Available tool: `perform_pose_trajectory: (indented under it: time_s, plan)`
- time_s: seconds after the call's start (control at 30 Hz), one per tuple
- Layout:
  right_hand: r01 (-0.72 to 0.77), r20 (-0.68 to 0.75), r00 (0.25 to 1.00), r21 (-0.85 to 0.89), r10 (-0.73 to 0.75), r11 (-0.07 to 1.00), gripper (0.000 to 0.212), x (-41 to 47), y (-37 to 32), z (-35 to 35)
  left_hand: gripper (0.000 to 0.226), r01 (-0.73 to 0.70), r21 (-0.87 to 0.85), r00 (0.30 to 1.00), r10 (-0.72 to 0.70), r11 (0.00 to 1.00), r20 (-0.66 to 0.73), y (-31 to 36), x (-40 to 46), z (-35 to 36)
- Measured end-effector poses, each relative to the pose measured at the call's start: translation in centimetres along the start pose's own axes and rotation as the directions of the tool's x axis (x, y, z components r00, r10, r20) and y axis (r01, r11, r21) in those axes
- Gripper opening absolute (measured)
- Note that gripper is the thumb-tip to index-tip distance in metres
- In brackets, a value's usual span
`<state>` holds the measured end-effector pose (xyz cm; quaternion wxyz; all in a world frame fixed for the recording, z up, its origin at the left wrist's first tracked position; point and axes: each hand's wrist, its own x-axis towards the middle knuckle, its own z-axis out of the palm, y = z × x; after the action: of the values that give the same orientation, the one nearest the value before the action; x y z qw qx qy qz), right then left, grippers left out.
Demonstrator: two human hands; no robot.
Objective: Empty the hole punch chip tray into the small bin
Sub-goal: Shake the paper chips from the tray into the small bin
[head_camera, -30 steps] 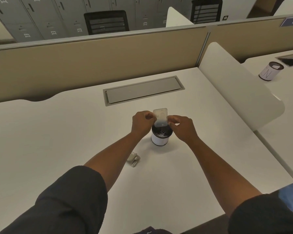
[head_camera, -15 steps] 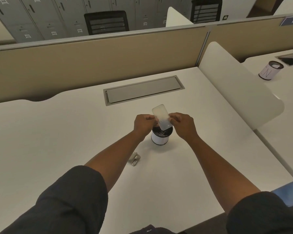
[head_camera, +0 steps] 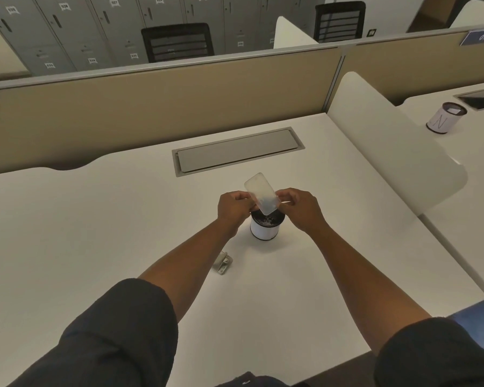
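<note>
A translucent chip tray is held tilted above the small white bin, its lower end over the bin's dark opening, where white paper chips lie. My left hand pinches the tray's left edge and my right hand pinches its right edge. The metal hole punch lies on the white desk nearer to me, partly hidden behind my left forearm.
A grey cable flap is set into the desk beyond the bin. A beige partition closes the back, a white divider the right side. A second small bin stands on the neighbouring desk.
The tray has swung from upright to leaning with its top toward the left. Both hands stayed over the bin.
</note>
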<state>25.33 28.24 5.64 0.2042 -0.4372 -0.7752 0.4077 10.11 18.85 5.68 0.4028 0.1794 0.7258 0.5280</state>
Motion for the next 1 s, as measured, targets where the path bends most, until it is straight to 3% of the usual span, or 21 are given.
perform_pose_trajectory:
  time_s: [0.23, 0.47, 0.67, 1.0]
  plan:
    - [0.021, -0.030, 0.999, -0.011, -0.022, 1.000, 0.021, -0.1, 0.0, 0.3, 0.011, -0.024, 0.008, 1.000, 0.024, 1.000, 0.004, 0.0, -0.2, -0.3]
    - [0.072, -0.096, 0.993, -0.032, -0.075, 0.997, 0.011, -0.3, 0.0, 0.5, 0.011, -0.253, 0.259, 0.966, 0.258, 0.932, 0.015, 0.0, -0.2, -0.5]
    - [0.070, -0.124, 0.990, -0.022, -0.072, 0.997, 0.012, -0.9, 0.5, 0.8, 0.008, -0.416, 0.316, 0.902, 0.430, 0.853, 0.025, -0.6, -0.8, -0.7]
    - [0.132, -0.166, 0.977, -0.014, -0.133, 0.991, 0.015, -1.7, 0.4, 1.1, 0.010, -0.394, 0.352, 0.913, 0.407, 0.849, 0.041, -0.5, -0.9, -1.1]
